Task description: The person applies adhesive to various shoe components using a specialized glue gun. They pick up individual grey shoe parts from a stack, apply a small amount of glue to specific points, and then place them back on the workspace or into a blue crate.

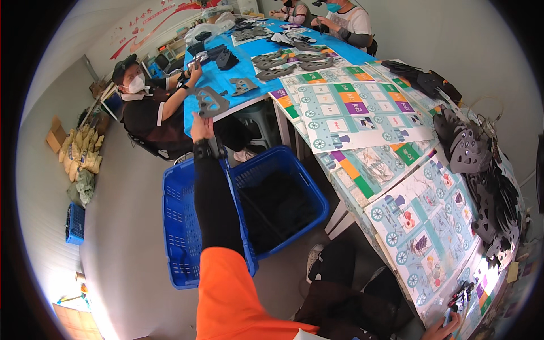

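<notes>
Blue-covered table (245, 63) lies toward twelve o'clock, and at its near corner — between ten and eleven — the left hand (202, 129) pinches the lower edge of a grey cut-out plate (211, 102), apparently to keep it steady. Blue baskets (180, 249) stand below, perhaps for easy reach. Between four and five, the right hand (443, 328) is beside a black-and-red object (462, 294); whether it grips, I cannot tell.

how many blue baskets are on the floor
3 visible: a near basket partly behind the left forearm, a second basket right of it with dark contents, and a far-left basket by the sacks. Others may be hidden.
</notes>
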Demonstrator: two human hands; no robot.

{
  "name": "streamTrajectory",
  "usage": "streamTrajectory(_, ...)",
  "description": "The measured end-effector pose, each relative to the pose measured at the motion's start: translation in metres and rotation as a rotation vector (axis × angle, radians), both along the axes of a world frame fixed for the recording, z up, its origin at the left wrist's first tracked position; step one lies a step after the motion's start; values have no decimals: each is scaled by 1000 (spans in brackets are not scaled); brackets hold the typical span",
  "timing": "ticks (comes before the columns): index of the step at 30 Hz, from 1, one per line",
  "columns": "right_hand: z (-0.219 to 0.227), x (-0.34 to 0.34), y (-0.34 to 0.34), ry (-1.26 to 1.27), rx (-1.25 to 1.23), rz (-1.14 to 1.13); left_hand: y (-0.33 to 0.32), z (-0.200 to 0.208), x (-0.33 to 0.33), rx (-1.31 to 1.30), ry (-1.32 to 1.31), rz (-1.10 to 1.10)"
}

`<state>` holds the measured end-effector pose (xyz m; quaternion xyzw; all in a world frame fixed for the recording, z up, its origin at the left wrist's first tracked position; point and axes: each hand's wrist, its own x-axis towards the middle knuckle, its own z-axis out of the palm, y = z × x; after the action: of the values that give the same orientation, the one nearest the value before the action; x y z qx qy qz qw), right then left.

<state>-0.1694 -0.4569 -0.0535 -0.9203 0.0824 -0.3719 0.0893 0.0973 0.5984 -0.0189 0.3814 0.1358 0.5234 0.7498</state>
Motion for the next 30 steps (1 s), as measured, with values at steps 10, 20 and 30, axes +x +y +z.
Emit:
streamTrajectory(10,4,-4,7,-25,-89,-48,-131,-111,-32,-421,448,-381)
streamTrajectory(20,21,-3,20,-95,-19,73,-384,-129,-112,-388,538,-756)
streamTrajectory(30,55,-10,20,-184,122,181,-594,38,-63,609,167,-988)
